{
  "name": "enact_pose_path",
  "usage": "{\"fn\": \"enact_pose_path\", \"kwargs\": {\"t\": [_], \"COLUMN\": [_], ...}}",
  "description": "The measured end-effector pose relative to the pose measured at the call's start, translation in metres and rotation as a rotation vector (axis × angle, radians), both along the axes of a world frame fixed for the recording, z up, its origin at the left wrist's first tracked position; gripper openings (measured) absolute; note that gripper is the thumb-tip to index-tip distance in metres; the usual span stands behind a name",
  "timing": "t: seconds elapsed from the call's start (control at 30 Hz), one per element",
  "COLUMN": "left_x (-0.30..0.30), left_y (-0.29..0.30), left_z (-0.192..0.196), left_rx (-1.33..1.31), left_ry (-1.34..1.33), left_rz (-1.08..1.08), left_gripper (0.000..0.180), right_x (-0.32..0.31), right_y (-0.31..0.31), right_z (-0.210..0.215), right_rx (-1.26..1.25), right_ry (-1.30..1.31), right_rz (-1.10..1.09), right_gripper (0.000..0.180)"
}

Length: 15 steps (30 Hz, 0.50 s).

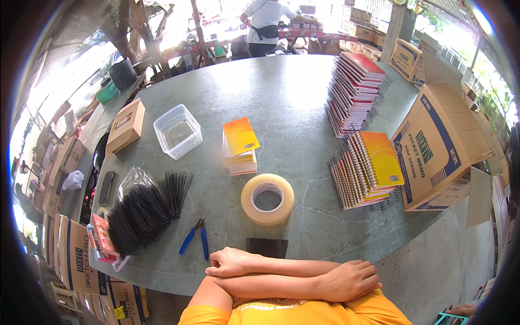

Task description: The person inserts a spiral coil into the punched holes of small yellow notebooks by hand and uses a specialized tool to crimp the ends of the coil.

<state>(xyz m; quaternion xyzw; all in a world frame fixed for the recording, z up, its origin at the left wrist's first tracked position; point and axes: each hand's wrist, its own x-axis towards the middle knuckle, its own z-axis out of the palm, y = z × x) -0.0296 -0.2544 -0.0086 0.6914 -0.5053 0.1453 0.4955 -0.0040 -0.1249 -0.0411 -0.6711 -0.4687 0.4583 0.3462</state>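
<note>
My forearms lie crossed at the table's near edge. My right hand (230,262) ends up on the left side, fingers curled in, resting on my left forearm. My left hand (349,281) lies flat on the right side over my right arm. Neither holds anything. A black flat rectangle (265,247) lies just beyond my arms. Behind it sits a large roll of clear tape (267,199). Blue-handled pliers (196,236) lie to the left of my right hand.
A bag of black spiral coils (143,208) lies at left. A small stack of orange notebooks (240,146), a clear tub (177,131) and a flat cardboard box (125,125) sit farther back. Spiral notebook rows (365,168) and an open carton (439,149) stand at right. A person stands beyond the table.
</note>
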Motion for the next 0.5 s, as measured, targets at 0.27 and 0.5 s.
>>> {"fn": "enact_pose_path", "kwargs": {"t": [0.27, 0.5], "left_x": [0.001, 0.001], "left_y": [-0.002, 0.0], "left_z": [0.0, -0.001], "left_rx": [-0.028, -0.024], "left_ry": [-0.019, -0.016], "left_rz": [0.016, 0.016], "left_gripper": [0.023, 0.021], "right_x": [-0.002, 0.003], "right_y": [0.001, -0.002], "right_z": [-0.016, -0.007], "right_rx": [0.127, 0.048], "right_ry": [0.09, 0.07], "right_rz": [-0.018, 0.049], "right_gripper": [0.048, 0.053]}}
